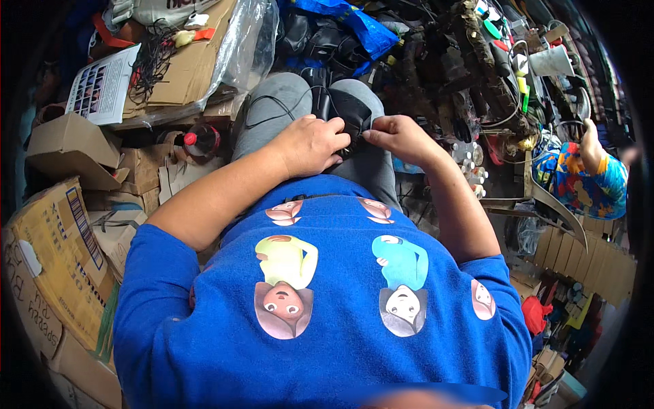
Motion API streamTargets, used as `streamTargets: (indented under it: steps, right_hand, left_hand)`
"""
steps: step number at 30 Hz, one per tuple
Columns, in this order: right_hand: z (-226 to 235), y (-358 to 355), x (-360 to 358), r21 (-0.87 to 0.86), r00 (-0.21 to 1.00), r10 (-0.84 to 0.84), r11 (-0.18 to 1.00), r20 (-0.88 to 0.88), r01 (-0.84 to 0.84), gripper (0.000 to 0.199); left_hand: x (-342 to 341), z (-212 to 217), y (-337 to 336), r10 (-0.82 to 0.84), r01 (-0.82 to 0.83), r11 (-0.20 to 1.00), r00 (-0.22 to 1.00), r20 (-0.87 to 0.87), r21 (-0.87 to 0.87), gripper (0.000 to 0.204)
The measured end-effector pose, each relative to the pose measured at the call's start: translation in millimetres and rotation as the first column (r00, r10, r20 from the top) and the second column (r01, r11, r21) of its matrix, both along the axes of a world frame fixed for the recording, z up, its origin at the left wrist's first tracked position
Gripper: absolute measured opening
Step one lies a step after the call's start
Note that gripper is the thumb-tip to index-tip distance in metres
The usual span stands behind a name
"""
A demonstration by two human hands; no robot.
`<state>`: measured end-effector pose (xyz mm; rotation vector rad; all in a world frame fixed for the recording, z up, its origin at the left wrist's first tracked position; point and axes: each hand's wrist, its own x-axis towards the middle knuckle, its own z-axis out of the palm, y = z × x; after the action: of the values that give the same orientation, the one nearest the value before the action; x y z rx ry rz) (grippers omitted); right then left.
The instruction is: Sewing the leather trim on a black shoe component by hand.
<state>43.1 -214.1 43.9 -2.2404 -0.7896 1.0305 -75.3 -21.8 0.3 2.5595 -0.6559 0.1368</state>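
On my lap lies a small black fabric-like object (346, 109), resting between my grey-trousered knees. My left hand (310, 144) is closed over its near left edge, fingers curled onto it. My right hand (402, 138) pinches its right edge between thumb and fingers. A thin black cord (266, 112) runs across my left thigh to the object. Below the hands my blue printed shirt fills the lower half of the view.
Cardboard boxes (61, 259) are stacked to my left, with a red-capped bottle (199, 141) among them. Ahead lies a heap of black items and a blue bag (354, 24). Another person in a colourful shirt (582, 177) sits at the right, beside cluttered tools and corrugated board.
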Motion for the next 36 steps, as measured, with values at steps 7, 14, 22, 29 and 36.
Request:
streamTargets:
  steps: [7,14,22,29,36]
  right_hand:
    - [34,-33,-7,0.17,0.991,-0.107,0.978,-0.08,0.119,0.024]
    - [27,-15,-13,0.209,0.97,-0.088,0.977,0.226,0.04,0.018]
    - [20,-1,-2,0.068,0.942,-0.006,0.998,0.335,-0.017,0.018]
    - [22,2,0,0.003,0.937,0.025,1.0,0.348,-0.028,0.018]
    - [12,4,-20,-0.032,0.723,0.112,0.992,0.681,-0.123,0.008]
  left_hand:
    - [26,7,21,0.048,-0.087,0.945,0.99,-0.131,-0.314,0.021]
    - [85,-8,22,-0.125,-0.03,0.895,0.941,-0.315,-0.445,0.022]
    - [96,-7,25,-0.284,-0.062,0.845,0.79,-0.543,-0.531,0.021]
    - [102,-3,25,-0.358,-0.031,0.833,0.73,-0.582,-0.552,0.025]
    - [104,-2,23,-0.352,-0.045,0.839,0.714,-0.605,-0.541,0.023]
